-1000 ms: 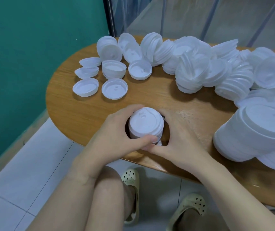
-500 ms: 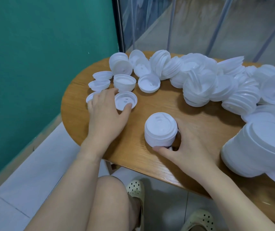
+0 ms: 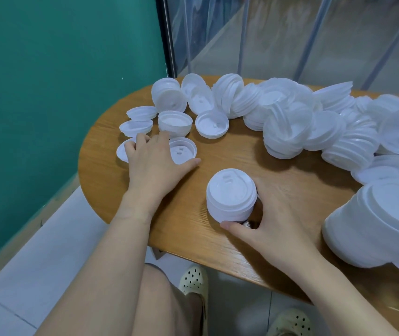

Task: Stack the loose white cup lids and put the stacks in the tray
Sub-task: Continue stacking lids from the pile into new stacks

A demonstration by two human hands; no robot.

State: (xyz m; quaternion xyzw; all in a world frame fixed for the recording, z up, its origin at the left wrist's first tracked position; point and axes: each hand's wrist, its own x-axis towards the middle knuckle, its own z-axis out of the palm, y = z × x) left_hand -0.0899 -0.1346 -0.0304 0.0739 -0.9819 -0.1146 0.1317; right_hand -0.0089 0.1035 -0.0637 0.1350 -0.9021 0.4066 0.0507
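No readable text — lids point(image 3: 290, 122), table point(image 3: 218, 151) unmarked.

Round plastic cup lids point(image 3: 288, 127) all showing plain white, no print; short stack of them point(image 3: 231, 195) same white. Oval wooden counter point(image 3: 278, 175) showing warm honey-brown with darker grain streaks. Painted wall point(image 3: 60, 93) reading flat teal-green. Perforated foam clogs point(image 3: 193, 280) showing pale cream with dark dot holes. Floor tiles point(image 3: 24, 299) light grey.

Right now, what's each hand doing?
Left hand: open, fingers spread flat over loose lids.
Right hand: curled round the lid stack, holding it on the table.
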